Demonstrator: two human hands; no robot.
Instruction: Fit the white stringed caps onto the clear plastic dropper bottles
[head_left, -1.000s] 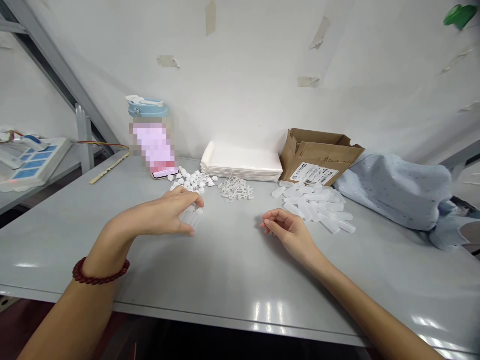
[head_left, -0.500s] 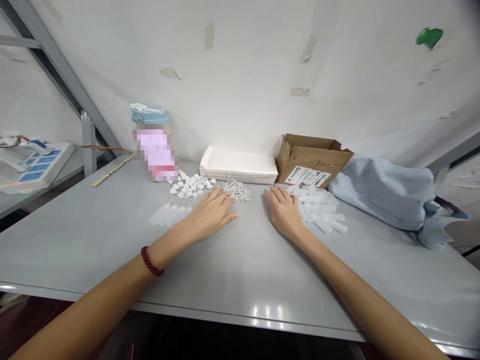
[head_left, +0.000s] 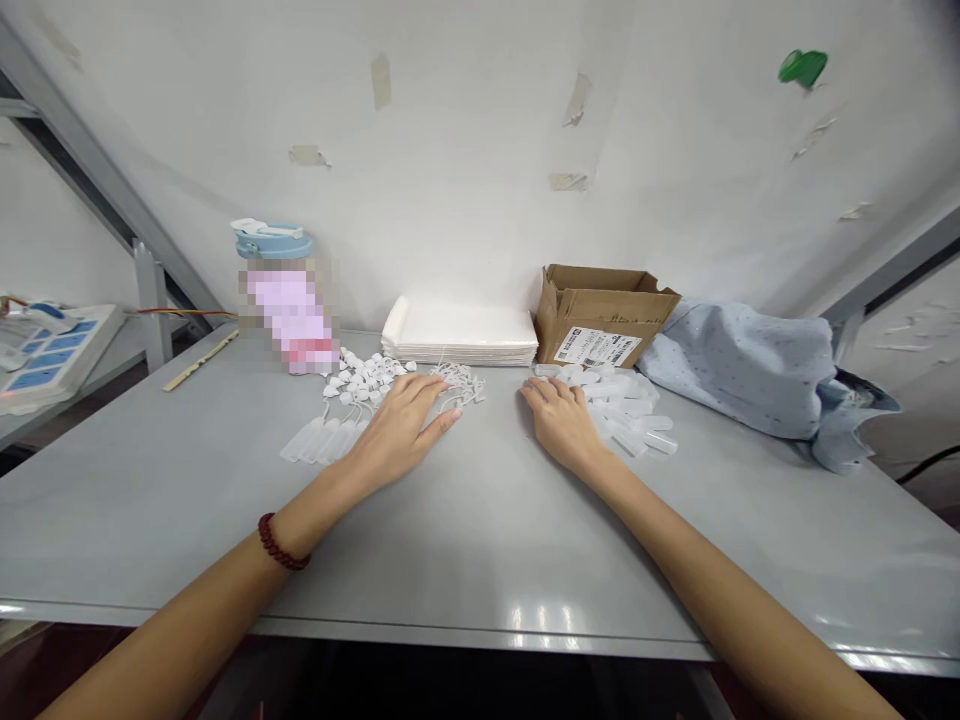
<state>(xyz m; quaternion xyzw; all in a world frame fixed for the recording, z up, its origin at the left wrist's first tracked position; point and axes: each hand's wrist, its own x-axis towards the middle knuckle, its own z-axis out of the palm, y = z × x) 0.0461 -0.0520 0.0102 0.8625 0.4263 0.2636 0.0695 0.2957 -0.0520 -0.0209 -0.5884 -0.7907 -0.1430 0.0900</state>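
Gray, glossy tabletop (head_left: 480,560) against a white wall (head_left: 465,200) patched with bits of tape, seen from the head camera looking forward and down at two bare forearms reaching in. On the left wrist is a dark red beaded bracelet (head_left: 281,545). The left hand (head_left: 397,425) lies palm down, fingers loosely spread and thumb held apart, its fingertips at the near left edge of a small tangle of white looped cords (head_left: 466,387). Just left of that hand, a row of translucent tubes with cords (head_left: 319,440) lies side by side, below a scatter of white caps (head_left: 367,377). The right hand (head_left: 561,425) is also palm down, fingers close together and slightly bent, beside a loose heap of translucent tubes (head_left: 630,408); its underside is hidden, so whether it grips anything cannot be told. Behind the hands sit a stack of white paper (head_left: 461,337), an open cardboard box (head_left: 604,315) with a label and, farther right, a crumpled pale blue cloth (head_left: 739,365). At back left, a pixelated pink rectangle (head_left: 292,310) stands below a light blue lid (head_left: 274,243).
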